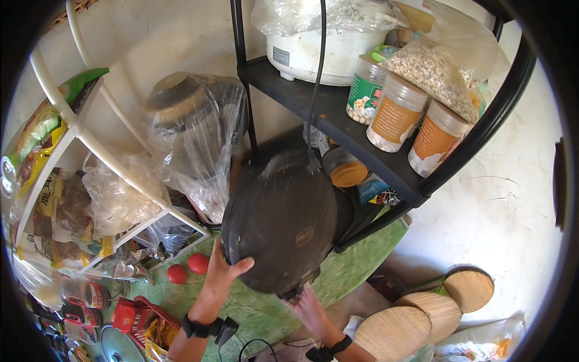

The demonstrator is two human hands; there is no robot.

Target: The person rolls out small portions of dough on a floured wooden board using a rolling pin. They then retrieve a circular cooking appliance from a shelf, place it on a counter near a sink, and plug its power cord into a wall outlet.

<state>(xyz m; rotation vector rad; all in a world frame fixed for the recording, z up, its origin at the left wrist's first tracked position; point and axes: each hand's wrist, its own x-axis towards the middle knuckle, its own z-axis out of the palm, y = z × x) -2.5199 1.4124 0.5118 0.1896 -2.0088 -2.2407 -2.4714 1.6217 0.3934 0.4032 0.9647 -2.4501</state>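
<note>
A round, dark appliance with a lid (280, 226), probably an electric griddle, is tilted between my two hands above the green table covering (244, 312). My left hand (221, 267) grips its left rim, thumb on top and the other fingers hidden. At the near edge my right hand (303, 307) holds the short black handle (289, 293). The appliance's far side reaches under the black metal rack (312, 102). A black power cord with a plug (313, 163) hangs down from above, close to the lid's far edge.
Two tomatoes (177, 273) lie left of my left hand. A white rack (126, 167) with bagged food stands at left, near a plastic-wrapped appliance (194, 126). On the black shelf are a white cooker (316, 56) and jars (396, 113). Round woven lids (393, 332) lie lower right.
</note>
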